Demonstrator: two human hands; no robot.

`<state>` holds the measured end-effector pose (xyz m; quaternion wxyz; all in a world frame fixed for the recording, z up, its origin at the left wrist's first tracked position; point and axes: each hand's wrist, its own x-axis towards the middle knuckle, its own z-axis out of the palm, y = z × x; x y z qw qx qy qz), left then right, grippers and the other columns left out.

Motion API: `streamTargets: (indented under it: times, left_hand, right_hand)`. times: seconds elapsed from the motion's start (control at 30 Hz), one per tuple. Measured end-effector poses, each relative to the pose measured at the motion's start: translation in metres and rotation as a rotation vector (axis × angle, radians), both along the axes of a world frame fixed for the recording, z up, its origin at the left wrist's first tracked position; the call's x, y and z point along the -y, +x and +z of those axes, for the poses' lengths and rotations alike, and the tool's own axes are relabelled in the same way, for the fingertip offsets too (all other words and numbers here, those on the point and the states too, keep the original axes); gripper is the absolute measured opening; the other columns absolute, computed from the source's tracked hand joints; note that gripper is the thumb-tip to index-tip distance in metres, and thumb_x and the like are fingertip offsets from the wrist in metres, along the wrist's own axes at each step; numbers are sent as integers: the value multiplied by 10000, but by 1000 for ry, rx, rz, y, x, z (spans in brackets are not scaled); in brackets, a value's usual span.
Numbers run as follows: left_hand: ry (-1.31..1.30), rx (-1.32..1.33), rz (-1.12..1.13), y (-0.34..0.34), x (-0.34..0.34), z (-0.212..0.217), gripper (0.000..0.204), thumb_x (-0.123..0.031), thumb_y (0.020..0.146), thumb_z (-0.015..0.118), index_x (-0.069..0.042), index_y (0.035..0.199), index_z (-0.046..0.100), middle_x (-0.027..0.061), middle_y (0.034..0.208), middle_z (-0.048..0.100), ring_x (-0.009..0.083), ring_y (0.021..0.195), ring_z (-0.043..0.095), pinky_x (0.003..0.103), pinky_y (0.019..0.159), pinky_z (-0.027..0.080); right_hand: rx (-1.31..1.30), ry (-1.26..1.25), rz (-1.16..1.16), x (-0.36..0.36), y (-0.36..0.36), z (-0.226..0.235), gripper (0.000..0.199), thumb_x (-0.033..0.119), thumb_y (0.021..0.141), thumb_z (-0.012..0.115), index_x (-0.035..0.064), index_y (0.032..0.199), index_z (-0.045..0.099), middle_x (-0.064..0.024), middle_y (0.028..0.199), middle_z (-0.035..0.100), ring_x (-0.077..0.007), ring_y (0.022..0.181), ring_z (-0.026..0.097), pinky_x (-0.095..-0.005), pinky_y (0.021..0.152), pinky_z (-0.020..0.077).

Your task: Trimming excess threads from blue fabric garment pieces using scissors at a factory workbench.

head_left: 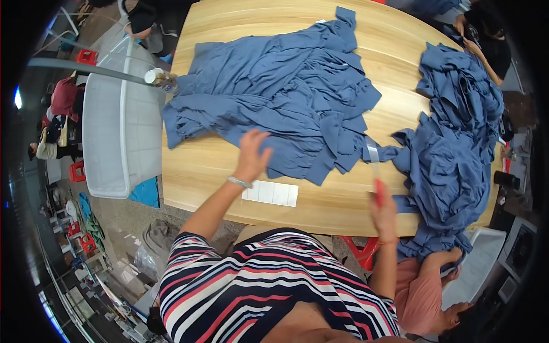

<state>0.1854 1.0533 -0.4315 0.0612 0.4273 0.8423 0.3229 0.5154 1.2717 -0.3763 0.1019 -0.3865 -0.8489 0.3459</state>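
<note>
My left hand (251, 155) has its fingers apart, at the near edge of a spread pile of blue garments (274, 86); whether it touches the cloth I cannot tell. A red-handled tool (378, 191) with a long pale blade is gripped in my right hand (382, 214). Its blade points away from me toward a strip of blue cloth between the two piles. Motion blurs the tool, so its exact kind is unclear. On the wooden table (329, 208), a white paper strip (270, 193) lies just in front of my left wrist.
A second heap of blue garments (449, 171) covers the table's right side. A person in a pink top (420, 297) handles its near end; another person's arms (480, 54) reach its far end. At left stand a white plastic tub (106, 137) and a lidded bottle (162, 79).
</note>
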Motion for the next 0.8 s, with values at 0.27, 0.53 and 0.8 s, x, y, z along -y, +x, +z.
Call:
streamTargets:
  times: [0.27, 0.53, 0.8]
  left_hand:
    - [23, 43, 472, -107, 99, -16, 412, -72, 777, 676, -29, 1171, 560, 197, 1183, 501, 342, 1099, 493, 397, 954, 411]
    - [-161, -166, 524, -166, 116, -41, 454, -101, 765, 657, -27, 1198, 542, 191, 1168, 490, 373, 1064, 501, 416, 929, 426]
    - [376, 1252, 663, -164, 96, -35, 176, -141, 839, 693, -78, 856, 530, 55, 792, 534, 168, 633, 545, 296, 499, 423]
  right_hand:
    - [202, 148, 343, 92, -186, -49, 793, 229, 717, 780, 110, 1395, 386, -147, 1136, 567, -285, 976, 591, -411, 812, 423]
    - [210, 121, 433, 77, -175, -76, 551, 37, 810, 559, 136, 1337, 435, -154, 915, 610, -348, 854, 611, -468, 704, 449]
    - [128, -349, 412, 25, -109, 53, 564, 50, 795, 662, 105, 1319, 461, -197, 1151, 593, -358, 1044, 596, -362, 876, 467]
